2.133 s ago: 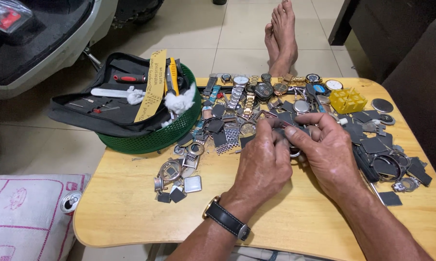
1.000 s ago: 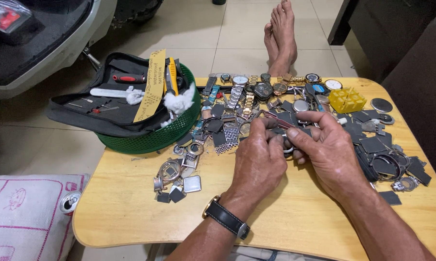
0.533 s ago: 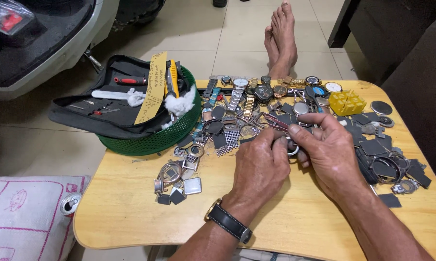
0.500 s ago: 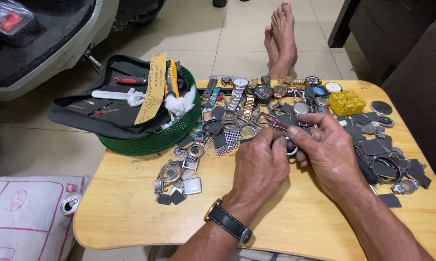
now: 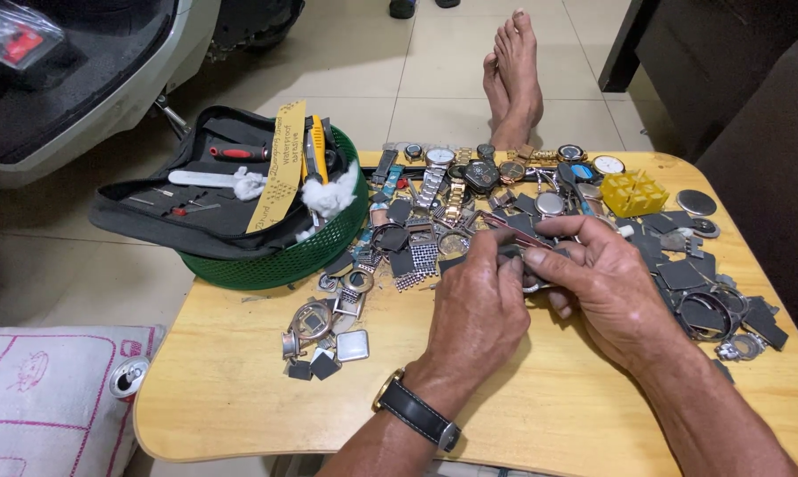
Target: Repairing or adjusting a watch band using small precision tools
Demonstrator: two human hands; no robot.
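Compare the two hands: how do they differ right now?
The left hand wears a black-strapped wristwatch; the right hand has a bare wrist. The left is seen from its back, fingers curled over the work; the right reaches in from the side, holding a thin reddish tool. Both meet over the wooden table.

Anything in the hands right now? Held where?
Both hands close on a small metal watch part between them; left hand covers it, right hand pinches a slim reddish tool near its end. Exact grip hidden.

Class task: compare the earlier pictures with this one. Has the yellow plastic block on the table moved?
No. The yellow plastic block sits in the same spot near the wooden table's far edge, beside the same round dark discs, while the hands work nearer the middle.
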